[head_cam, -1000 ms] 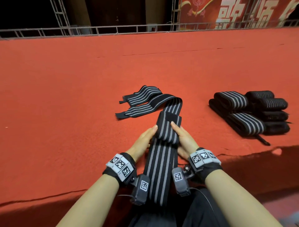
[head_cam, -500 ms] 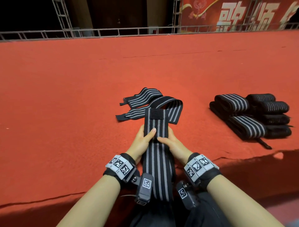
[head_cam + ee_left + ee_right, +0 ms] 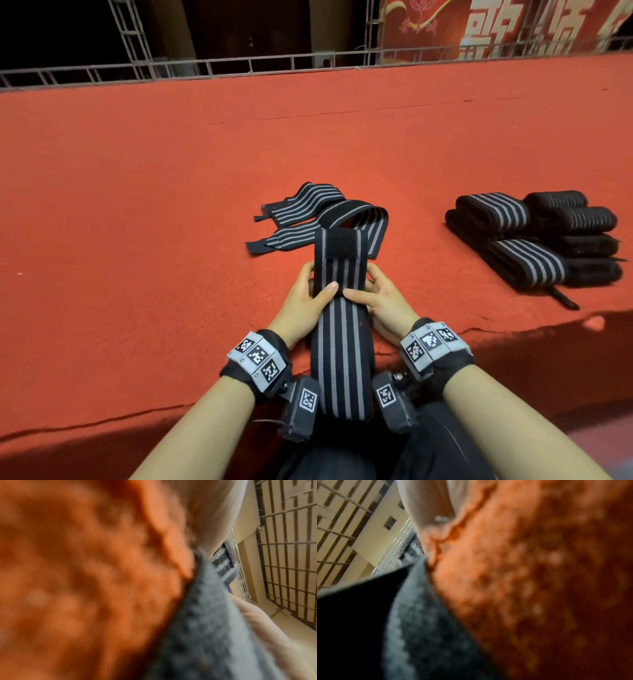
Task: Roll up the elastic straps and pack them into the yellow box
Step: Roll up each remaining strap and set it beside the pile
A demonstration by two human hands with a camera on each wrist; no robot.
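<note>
Red carpet (image 3: pixel 137 240) spreads before me; far right sits a stack of rolled straps (image 3: pixel 534 240), loose straps (image 3: pixel 301 205) ahead. The striped elastic strap (image 3: pixel 342 359) lies near, between my left hand (image 3: pixel 305 305) and right hand (image 3: pixel 387 301), both gripping its edges, thumbs on top.

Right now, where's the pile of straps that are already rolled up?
In the head view the rolled straps lie on the red carpet, at the right, apart from both hands.

Bare red carpet (image 3: pixel 144 240) lies open left of the hands and beyond. Ahead, loose straps (image 3: pixel 308 212) block the middle; a pile of rolled straps (image 3: pixel 534 240) occupies the right side.
</note>
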